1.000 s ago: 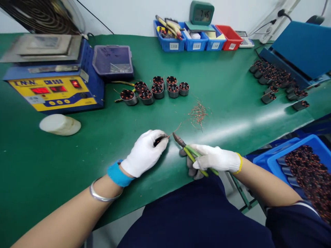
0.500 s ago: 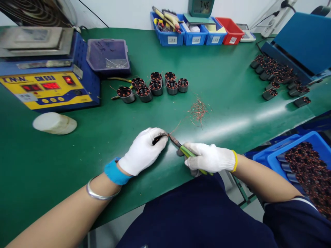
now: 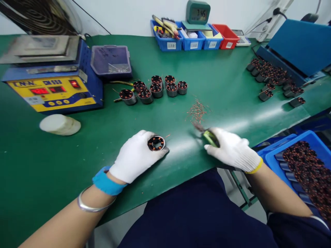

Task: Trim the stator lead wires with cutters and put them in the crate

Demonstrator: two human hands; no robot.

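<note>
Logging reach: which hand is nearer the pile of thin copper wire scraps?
Right. The white-gloved right hand is to the near right of the copper wire scraps; the white-gloved left hand is farther, to their near left.

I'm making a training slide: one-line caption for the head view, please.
A gloved left hand holds a copper-wound ring while the right hand grips green-handled pliers near wire clippings.

"What's the bench [image 3: 88, 158] like?"
"Green and glossy, bearing a pile of copper wire clippings [image 3: 197, 111]."
"And left of those?"
"Eight wound cores [image 3: 156, 95], a purple tray [image 3: 102, 60], a blue-and-yellow unit [image 3: 54, 91], a white cylinder [image 3: 60, 124]."
</note>
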